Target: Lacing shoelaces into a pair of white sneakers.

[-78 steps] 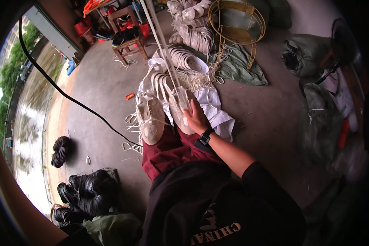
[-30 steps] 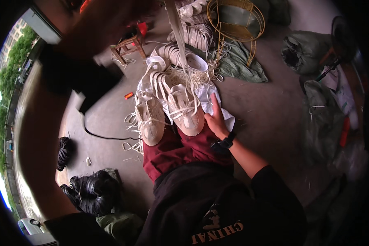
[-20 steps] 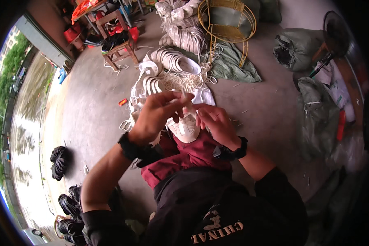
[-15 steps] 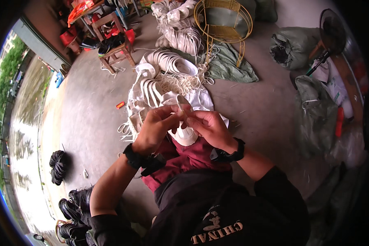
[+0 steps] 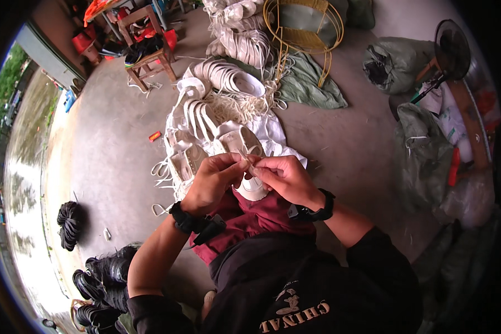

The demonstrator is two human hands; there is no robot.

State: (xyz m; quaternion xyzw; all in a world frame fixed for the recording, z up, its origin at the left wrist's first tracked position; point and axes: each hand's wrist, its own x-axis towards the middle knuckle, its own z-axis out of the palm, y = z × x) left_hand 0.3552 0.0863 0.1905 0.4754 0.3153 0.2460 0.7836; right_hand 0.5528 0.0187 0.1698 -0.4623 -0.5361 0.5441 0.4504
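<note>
My left hand (image 5: 212, 177) and my right hand (image 5: 288, 179) meet over my lap with fingertips pinched close together. Between them is a thin cream shoelace (image 5: 247, 158), and both hands grip it. Beneath my fingers lies a cream shoe; its ribbed toe (image 5: 253, 190) points toward me, and my hands cover its middle. Just beyond my fingers shows a pale shoe opening (image 5: 238, 138); whether it belongs to the same shoe is hidden. Another cream shoe (image 5: 185, 161) with loose laces sits to the left of my left hand.
Stacked cream shoe parts (image 5: 228, 77) and a heap of laces (image 5: 242, 108) lie ahead on white cloth (image 5: 274, 133). Behind stand a yellow wire-frame chair (image 5: 303, 42) and a wooden chair (image 5: 150, 55). Green sacks (image 5: 423, 161) line the right; black bundles (image 5: 108, 273) lie at left.
My hands have come slightly down, still pinching the lace. More of the shoe opening beyond my fingers shows now. The whole view has shifted a little.
</note>
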